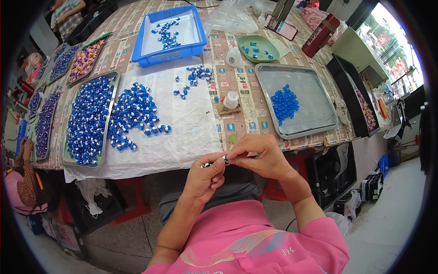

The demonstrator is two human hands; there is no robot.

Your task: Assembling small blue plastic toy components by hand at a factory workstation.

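Above my lap, at the table's front edge, my left hand (205, 177) and my right hand (260, 156) meet fingertip to fingertip. Between them is a small blue-and-white bead-like piece (226, 160), pinched by the left thumb and forefinger. My right thumb and forefinger close on its other side. Another small dark-and-white piece (206, 165) shows at the left forefinger. Beyond the hands, on white sheeting (182, 132), lies a loose heap of blue-and-white pieces (132, 112). A metal tray (319, 128) to the right holds clear blue beads (284, 104).
At left stands a full tray of blue-and-white pieces (89, 118). Farther back are a blue bin (146, 58), a green dish (248, 41), small bottles (231, 99), a phone (282, 28) and a red flask (320, 35). Another person's hand (26, 148) is at far left.
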